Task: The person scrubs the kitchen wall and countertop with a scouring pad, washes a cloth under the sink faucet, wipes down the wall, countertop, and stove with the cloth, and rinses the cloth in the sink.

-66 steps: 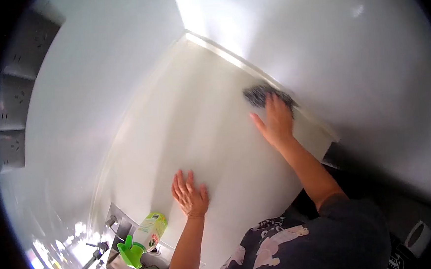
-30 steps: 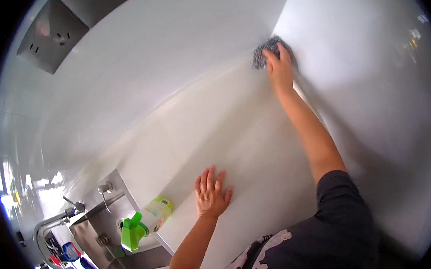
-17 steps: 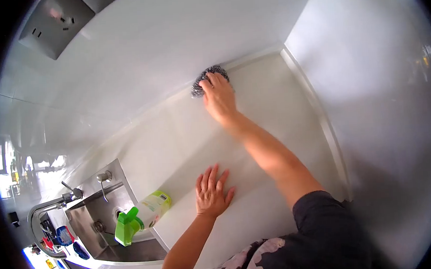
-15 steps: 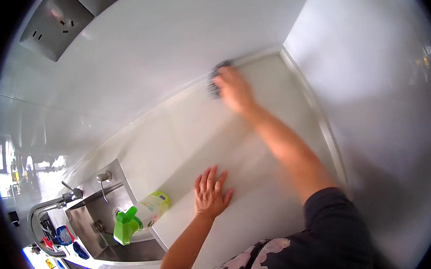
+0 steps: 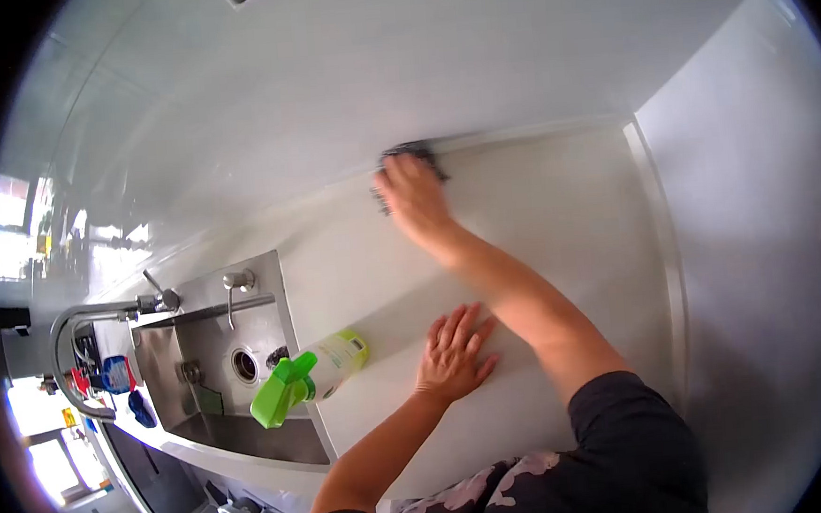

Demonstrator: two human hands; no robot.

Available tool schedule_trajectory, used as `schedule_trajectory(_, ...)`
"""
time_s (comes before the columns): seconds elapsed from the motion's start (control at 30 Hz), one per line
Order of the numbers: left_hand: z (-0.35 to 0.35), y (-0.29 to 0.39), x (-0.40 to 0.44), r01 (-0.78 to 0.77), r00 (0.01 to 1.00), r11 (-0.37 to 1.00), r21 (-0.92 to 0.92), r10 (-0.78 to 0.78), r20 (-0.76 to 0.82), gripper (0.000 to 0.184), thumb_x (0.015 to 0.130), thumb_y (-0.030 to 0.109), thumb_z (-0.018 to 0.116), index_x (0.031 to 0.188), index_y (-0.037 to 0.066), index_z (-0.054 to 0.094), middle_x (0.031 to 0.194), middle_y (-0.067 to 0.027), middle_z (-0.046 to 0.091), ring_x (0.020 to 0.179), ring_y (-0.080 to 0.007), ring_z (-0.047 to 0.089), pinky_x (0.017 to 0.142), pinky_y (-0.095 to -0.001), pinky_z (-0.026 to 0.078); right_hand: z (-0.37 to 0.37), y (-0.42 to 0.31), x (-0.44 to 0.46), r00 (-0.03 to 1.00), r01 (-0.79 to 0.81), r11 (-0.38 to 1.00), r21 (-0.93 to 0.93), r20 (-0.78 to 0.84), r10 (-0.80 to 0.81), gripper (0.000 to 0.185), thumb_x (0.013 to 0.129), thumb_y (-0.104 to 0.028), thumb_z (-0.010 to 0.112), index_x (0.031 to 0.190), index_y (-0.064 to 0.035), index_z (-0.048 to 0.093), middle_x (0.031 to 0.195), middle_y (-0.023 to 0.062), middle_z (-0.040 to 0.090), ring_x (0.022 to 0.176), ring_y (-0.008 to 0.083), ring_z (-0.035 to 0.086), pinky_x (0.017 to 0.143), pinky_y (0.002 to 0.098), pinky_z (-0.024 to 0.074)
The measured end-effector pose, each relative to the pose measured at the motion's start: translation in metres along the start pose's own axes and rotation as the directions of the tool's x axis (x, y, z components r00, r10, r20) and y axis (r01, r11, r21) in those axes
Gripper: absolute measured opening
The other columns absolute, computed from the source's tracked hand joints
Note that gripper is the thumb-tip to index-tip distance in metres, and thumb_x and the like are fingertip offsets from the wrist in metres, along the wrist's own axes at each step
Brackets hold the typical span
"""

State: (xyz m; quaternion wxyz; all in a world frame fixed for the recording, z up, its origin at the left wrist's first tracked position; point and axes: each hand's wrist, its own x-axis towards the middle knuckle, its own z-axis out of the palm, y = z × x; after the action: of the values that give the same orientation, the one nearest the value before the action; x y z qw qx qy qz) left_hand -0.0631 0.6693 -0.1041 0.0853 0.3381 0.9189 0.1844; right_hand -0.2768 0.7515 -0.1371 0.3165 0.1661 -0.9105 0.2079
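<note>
My right hand presses a dark, striped cloth against the back edge of the pale countertop, where it meets the wall. The fingers are closed over the cloth and slightly blurred, and they hide much of it. Nearer my body, my left hand lies flat on the counter, fingers spread, holding nothing. To its left stands a spray bottle with a bright green trigger head, apart from the hand and close to the sink's edge.
A steel sink with a drain, a curved faucet and a soap dispenser lies to the left. Blue and red items sit beyond it. Glossy walls bound the counter at the back and right.
My right hand has slid the cloth left along the counter's back edge, away from the corner. My left hand stays flat on the counter. The view has turned, showing more of the sink.
</note>
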Motion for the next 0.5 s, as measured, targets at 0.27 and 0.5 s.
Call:
schedule_trajectory(0.27, 0.011, -0.006, -0.006, -0.021, 0.999, 1.000, -0.011, 0.020, -0.044, 0.060, 0.076, 0.044, 0.059, 0.127, 0.017, 0.043, 0.136, -0.0091, 0.035, 0.125, -0.0245, 0.033, 0.103, -0.0440, 0.025, -0.091, 0.113, -0.031, 0.964, -0.205, 0.979, -0.008, 0.169, 0.203, 0.015, 0.081, -0.014, 0.051, 0.092, -0.0048, 0.053, 0.096, 0.0122, 0.054, 0.090, 0.0271, 0.052, 0.073, 0.0407, 0.0428)
schedule_trajectory(0.5, 0.008, -0.011, -0.006, -0.047, 0.990, 0.995, -0.091, 0.034, -0.140, 0.057, 0.079, 0.044, 0.055, 0.127, 0.014, 0.044, 0.135, -0.0109, 0.037, 0.125, -0.0258, 0.034, 0.104, -0.0427, 0.024, -0.013, 0.032, -0.006, 0.992, 0.120, 0.992, 0.039, -0.029, -0.119, 0.038, 0.067, 0.000, 0.061, 0.104, -0.0003, 0.053, 0.100, 0.0126, 0.054, 0.095, 0.0309, 0.051, 0.078, 0.0406, 0.0440)
